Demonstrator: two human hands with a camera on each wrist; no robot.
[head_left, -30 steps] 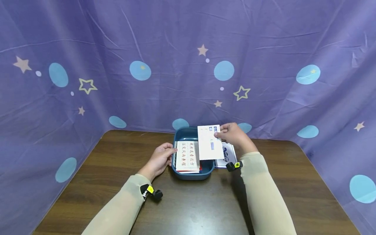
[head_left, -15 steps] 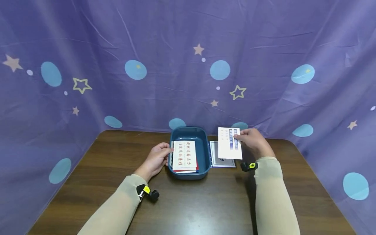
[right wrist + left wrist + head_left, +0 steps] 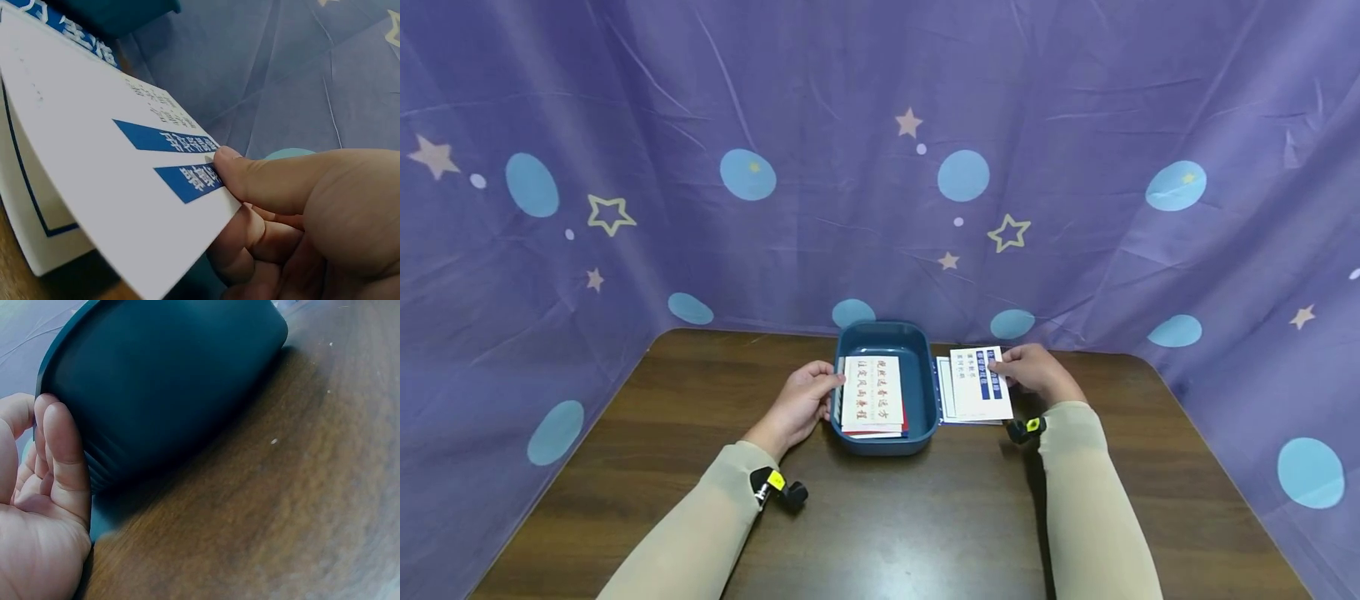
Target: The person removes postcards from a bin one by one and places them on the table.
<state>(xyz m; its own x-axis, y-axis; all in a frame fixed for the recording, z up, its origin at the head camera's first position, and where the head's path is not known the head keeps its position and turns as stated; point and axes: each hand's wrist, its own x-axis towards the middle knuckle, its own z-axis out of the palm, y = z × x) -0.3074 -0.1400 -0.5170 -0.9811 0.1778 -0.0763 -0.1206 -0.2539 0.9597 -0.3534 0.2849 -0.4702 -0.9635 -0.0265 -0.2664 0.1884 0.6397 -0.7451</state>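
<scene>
- Right hand (image 3: 1037, 371): thumb on the printed face, fingers behind; grip pinching one white card by its right edge.
- White card (image 3: 979, 392): two blue bands with pale characters, small dark text beside them; held tilted above the bordered card, to the right of the bin. A gap shows between the two at one edge in the right wrist view; contact elsewhere cannot be told.
- Bordered card (image 3: 946, 407): white, dark blue outline, partly covered; a blue edge with white characters shows at its left side.
- Left hand (image 3: 801, 400): grip pinching the left rim of the bin, fingers flat to the outer wall.
- Blue bin (image 3: 922, 379): dark, round-cornered, upright on the tabletop (image 3: 880, 533).
- Card stack (image 3: 871, 396): inside the bin, left part; uppermost piece pale with red characters, red and blue edges beneath.
- Sleeves (image 3: 1101, 500): pale, a black device with a yellow patch at each wrist.
- Curtain (image 3: 835, 100): purple, with stars and light blue discs, behind the tabletop.
</scene>
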